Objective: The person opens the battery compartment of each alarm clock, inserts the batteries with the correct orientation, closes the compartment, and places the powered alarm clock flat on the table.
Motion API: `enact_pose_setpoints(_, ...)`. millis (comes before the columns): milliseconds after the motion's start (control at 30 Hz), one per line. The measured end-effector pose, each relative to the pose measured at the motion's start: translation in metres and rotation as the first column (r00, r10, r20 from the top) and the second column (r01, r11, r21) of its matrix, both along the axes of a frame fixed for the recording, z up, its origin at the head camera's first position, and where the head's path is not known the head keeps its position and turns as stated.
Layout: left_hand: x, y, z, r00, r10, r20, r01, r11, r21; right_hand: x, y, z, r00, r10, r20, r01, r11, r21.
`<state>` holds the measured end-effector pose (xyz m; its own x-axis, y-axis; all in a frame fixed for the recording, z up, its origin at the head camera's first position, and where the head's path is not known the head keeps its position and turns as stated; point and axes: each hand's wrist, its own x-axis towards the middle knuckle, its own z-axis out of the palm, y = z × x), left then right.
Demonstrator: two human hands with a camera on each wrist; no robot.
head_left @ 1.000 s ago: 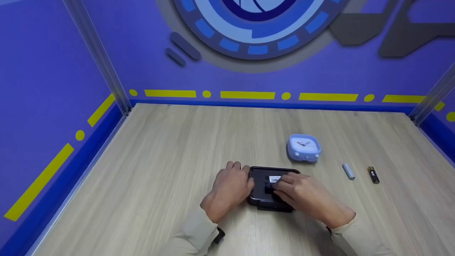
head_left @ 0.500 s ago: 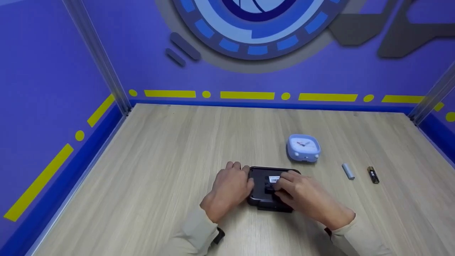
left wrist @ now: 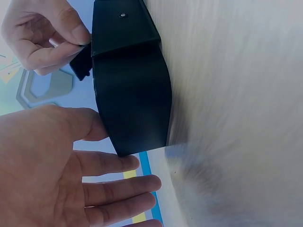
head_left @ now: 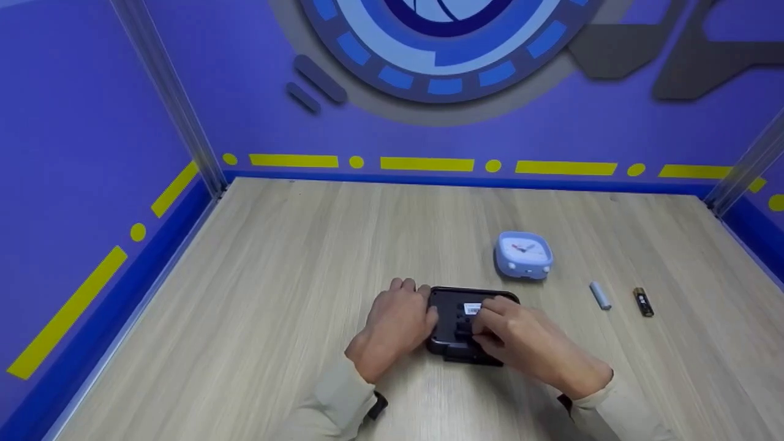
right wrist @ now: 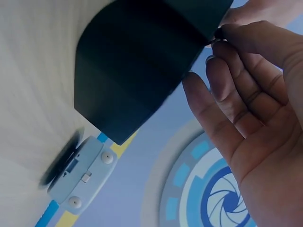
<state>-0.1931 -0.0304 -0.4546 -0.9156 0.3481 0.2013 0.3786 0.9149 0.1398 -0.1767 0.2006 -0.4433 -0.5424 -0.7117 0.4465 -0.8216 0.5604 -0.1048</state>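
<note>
A black box-shaped clock-like device (head_left: 447,334) lies back side up on the table, with a white label (head_left: 472,309) on its back. My left hand (head_left: 397,327) rests against its left side, thumb at the upper edge and fingers mostly straight, as the left wrist view shows. Over the back, my right hand (head_left: 527,337) pinches a small black battery cover (left wrist: 81,62) between thumb and index finger. That cover stands tilted at the device's back; whether it is fully detached cannot be told. The device's front is hidden.
Behind the device stands a light blue alarm clock (head_left: 523,254). Off to the right lie a grey-blue battery (head_left: 600,295) and a black-and-gold battery (head_left: 643,301). Purple-blue panels (head_left: 429,138) wall the wooden table (head_left: 306,245) at the back and sides.
My right hand's fingers have shifted slightly and curled more, and the small cover has moved a little toward me. The left hand and the device have stayed put.
</note>
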Motion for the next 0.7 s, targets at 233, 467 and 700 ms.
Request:
enact_pose_setpoints(233, -0.001, -0.001, 0.0, 1.0, -0.004, 0.007, 0.004, 1.0, 0.028, 0.001, 0.002, 0.008, 0.999, 0.01, 0.041, -0.009, 1.0, -0.01)
enact_pose_setpoints(467, 0.001, 0.0, 0.001, 1.0, -0.005, 0.004, 0.004, 0.999, 0.034, 0.0, 0.008, 0.014, 1.0, 0.025, 0.005, -0.025, 0.998, -0.062)
enact_pose_setpoints(700, 0.001, -0.001, 0.001, 1.0, -0.013, -0.023, 0.014, 0.999, 0.037, -0.006, 0.017, 0.017, 1.0, 0.007, -0.027, -0.008, 0.998, -0.062)
